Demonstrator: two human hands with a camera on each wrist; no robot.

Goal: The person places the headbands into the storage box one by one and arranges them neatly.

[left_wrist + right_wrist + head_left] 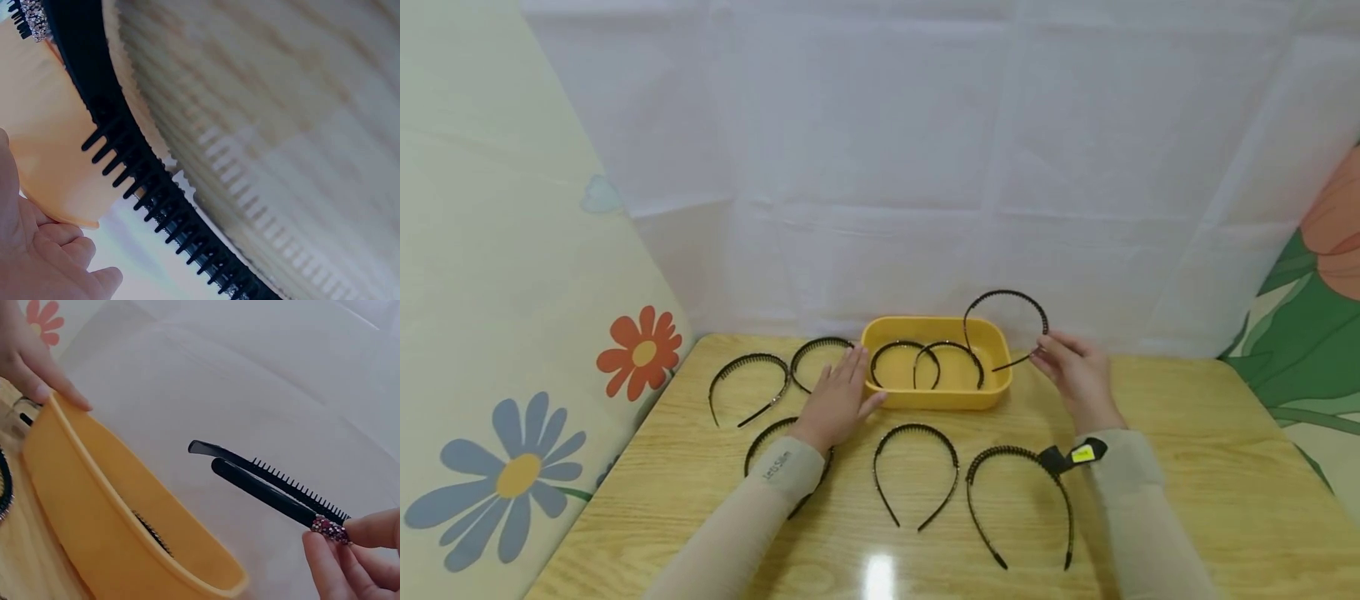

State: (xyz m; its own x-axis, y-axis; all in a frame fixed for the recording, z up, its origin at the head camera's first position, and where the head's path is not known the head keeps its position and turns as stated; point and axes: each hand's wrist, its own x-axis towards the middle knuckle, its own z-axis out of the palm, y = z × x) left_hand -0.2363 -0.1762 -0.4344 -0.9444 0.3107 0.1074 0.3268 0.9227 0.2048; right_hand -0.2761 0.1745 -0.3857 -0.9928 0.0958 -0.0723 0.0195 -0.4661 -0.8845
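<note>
My right hand (1078,375) pinches a black toothed headband (1007,292) by one arm, above the right end of a yellow plastic box (936,401). In the right wrist view, thumb and fingers grip the headband (265,492) at a band of pink and silver stones; its two free tips point toward the box (94,506). With fingers nearly straight, my left hand (837,402) rests against the box's left end, thumb along the front. Two headbands lie inside the box, one on the left (898,342) overlapping one on the right (973,358).
More black headbands lie on the wooden table (1210,467): two left of the box (750,357), one partly hidden under my left forearm (763,433), and two in front (916,427) (1006,452). A white cloth (880,183) hangs behind, with flowered cloth at both sides.
</note>
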